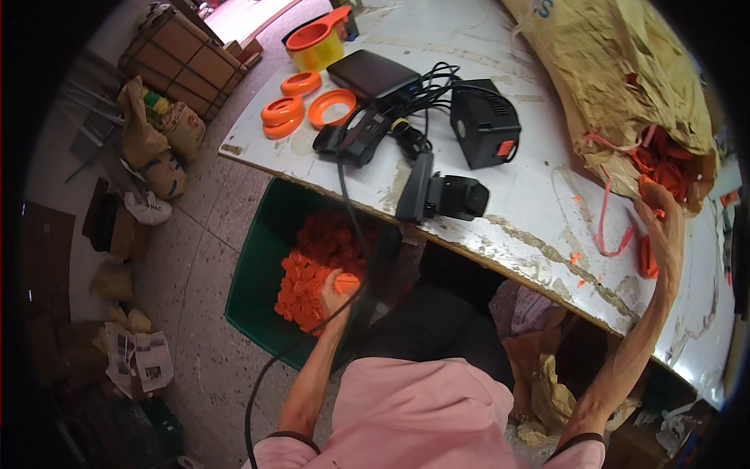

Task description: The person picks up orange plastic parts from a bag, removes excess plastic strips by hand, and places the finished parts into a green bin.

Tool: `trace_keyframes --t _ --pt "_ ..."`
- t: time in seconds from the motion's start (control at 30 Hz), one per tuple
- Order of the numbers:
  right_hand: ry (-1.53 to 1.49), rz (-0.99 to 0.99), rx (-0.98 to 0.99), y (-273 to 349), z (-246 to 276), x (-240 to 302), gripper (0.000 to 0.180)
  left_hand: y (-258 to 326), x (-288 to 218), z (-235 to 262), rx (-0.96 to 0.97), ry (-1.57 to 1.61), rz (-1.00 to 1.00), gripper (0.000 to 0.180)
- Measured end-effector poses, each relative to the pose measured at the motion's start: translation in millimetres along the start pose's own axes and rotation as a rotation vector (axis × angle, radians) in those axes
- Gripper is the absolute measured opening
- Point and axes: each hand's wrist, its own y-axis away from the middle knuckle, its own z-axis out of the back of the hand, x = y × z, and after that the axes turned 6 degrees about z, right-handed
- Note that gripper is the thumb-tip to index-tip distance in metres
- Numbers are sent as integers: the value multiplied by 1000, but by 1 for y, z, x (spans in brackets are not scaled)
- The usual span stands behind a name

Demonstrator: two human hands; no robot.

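Green bin: on the floor under the near-left table edge, already holding a deep heap of orange caps; judging by that pile, a good share of the sorting looks done.
Left hand: lowered over the bin, fingers curled around one orange cap; its round face tilts up toward the camera, so its short axis points roughly up and it has no clear long axis.
Orange rings: a few lie flat on the far-left table corner, beside a yellow tub with an orange lid.
Black devices and cables: spread over the middle of the white table.
Right hand: up on the table at the mouth of the torn paper sack, fingers bent on orange pieces; whether it grips one I cannot tell.
Left to do: the sack still looks well filled, so plenty seems to remain.
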Motion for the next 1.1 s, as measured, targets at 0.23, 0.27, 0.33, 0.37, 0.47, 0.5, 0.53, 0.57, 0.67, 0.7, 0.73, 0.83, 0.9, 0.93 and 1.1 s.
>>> trace_keyframes --t 0.23,0.27,0.33,0.37,0.47,0.5,0.53,0.57,0.67,0.7,0.73,0.83,0.9,0.93,1.1 --pt "8 -76 -18 1 -11 10 41 -15 42 17 -117 -402 435 63" --pt "24 -80 -22 2 -10 9 41 -16 42 13 -108 -440 411 67" --pt "108 -53 -44 3 -4 -1 42 -13 33 10 13 -392 432 68" --pt "82 -34 -95 5 -4 -4 42 -13 31 8 120 -350 453 69" --pt "278 65 -216 2 -10 -15 42 5 42 11 194 -63 120 61" --pt "271 24 -240 4 -13 -6 44 20 15 10 245 -175 55 57" --pt "293 47 -247 5 -14 -12 47 30 -9 12 282 -282 -23 53" --pt "271 -19 -206 4 -14 2 49 37 -27 11 351 -308 -149 51" --pt "196 -120 -129 3 -13 17 48 64 -94 -3 559 -288 -245 47" --pt "195 -127 -146 4 -10 16 48 79 -128 -10 601 -289 -259 45" --pt "179 -120 -100 5 -9 16 48 90 -151 -15 640 -292 -351 43" --pt "93 -104 -66 5 -7 19 47 120 -209 -35 854 -168 -433 43" --pt "31 -95 -79 5 -8 21 47 137 -237 -51 976 -76 -517 43" --pt "80 -68 -177 6 -11 17 46 144 -254 -59 1032 -77 -599 42" --pt "214 -48 -271 3 -20 -6 42 158 -314 -101 1158 1 -896 42"
